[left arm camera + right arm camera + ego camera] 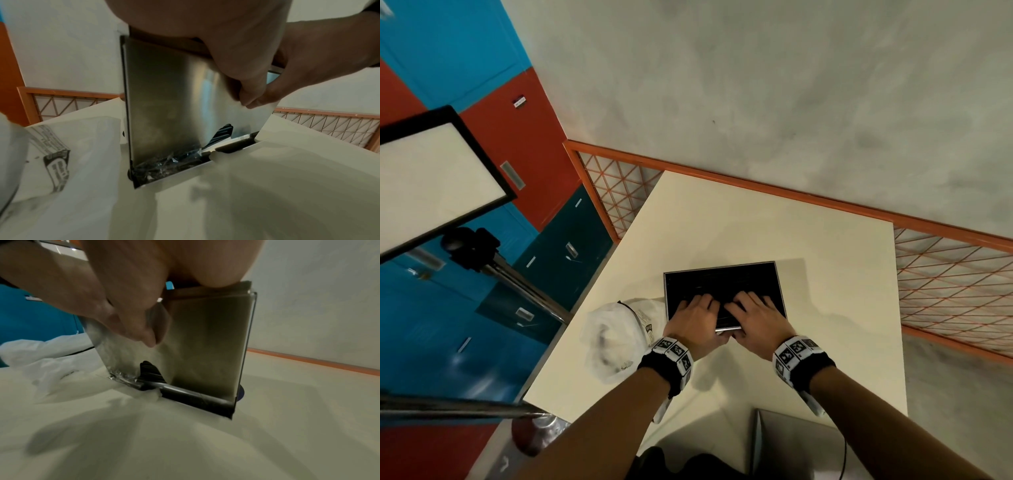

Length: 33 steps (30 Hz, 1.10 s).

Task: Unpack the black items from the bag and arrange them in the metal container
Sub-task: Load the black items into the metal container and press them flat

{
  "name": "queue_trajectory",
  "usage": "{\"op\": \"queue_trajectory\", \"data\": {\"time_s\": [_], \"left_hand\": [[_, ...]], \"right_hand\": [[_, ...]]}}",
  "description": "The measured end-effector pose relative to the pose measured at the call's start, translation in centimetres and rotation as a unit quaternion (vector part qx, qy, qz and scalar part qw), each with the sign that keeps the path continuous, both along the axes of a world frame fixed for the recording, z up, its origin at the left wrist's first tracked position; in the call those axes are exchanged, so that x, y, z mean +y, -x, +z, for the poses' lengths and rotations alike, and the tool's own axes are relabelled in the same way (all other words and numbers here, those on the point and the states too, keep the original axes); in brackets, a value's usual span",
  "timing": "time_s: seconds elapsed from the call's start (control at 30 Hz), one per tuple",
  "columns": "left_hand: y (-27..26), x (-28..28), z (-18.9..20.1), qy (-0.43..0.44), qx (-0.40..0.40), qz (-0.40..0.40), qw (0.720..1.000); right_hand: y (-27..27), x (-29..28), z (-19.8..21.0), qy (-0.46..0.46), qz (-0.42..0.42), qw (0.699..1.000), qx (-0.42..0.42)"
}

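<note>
Furthest left of the hands, a crumpled white plastic bag (616, 337) with dark print lies on the cream table (756, 226), just beside the left wrist. The left hand (693, 320) grasps the near edge of the metal container (777, 274): its fingers (702, 301) lie over the black contents inside, while the left wrist view shows its thumb (244, 84) pressed against the container's steel outer wall (164, 97). Close beside it, almost touching, the right hand (758, 320) grips the same near edge in the same way, fingers (751, 301) on top and thumb (131, 321) on the outer wall (205, 345). Between the two thumbs, a cut-out low in that wall shows ribbed black items (222, 134) packed inside; the same ribbed black shape (149, 369) shows in the right wrist view. Crinkled clear film (164, 164) lies along the container's bottom edge. To the right of the hands the table runs on to an orange mesh railing (945, 284).
</note>
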<state>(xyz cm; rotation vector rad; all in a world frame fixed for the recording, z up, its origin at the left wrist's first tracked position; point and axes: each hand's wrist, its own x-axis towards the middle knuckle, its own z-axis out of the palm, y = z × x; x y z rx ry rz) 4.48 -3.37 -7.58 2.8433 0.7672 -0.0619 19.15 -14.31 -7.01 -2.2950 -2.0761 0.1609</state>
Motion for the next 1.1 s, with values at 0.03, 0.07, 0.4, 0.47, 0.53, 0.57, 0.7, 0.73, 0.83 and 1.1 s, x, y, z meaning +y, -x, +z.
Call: {"op": "queue_trajectory", "data": {"time_s": [0.03,0.07,0.4,0.47,0.53,0.57,0.7,0.73,0.83,1.1], "left_hand": [[0.12,0.06,-0.04,-0.001,-0.014,-0.012,1.000],[0.25,0.07,-0.07,-0.001,-0.028,-0.024,0.999],[0.82,0.24,0.32,0.011,-0.109,-0.042,0.993],[0.70,0.11,0.04,0.001,-0.092,-0.034,0.995],[0.54,0.02,-0.07,-0.003,-0.074,-0.018,0.997],[0.44,0.02,0.00,-0.002,-0.063,-0.010,0.998],[0.21,0.02,0.32,0.010,-0.022,0.014,1.000],[0.22,-0.01,0.36,0.015,-0.022,0.017,1.000],[0.17,-0.08,0.29,0.027,-0.018,0.017,0.999],[1.05,-0.19,0.30,0.027,-0.091,-0.004,0.996]], "right_hand": [[-0.02,-0.08,-0.04,-0.008,0.000,1.000,0.000],[-0.01,-0.14,-0.08,-0.013,-0.002,1.000,-0.001],[0.23,0.66,-0.18,0.022,-0.035,0.999,-0.005],[0.13,0.50,-0.09,0.020,-0.024,0.999,0.013],[-0.14,0.28,0.00,0.001,-0.009,0.999,0.031],[-0.28,0.15,0.06,-0.008,-0.004,0.999,0.039],[-0.61,-0.28,0.24,-0.024,0.017,0.998,0.063],[-0.62,-0.32,0.23,-0.019,0.019,0.997,0.069],[-0.61,-0.22,0.10,0.007,0.016,0.997,0.072],[-0.34,0.11,0.18,0.064,-0.007,0.996,0.054]]}}
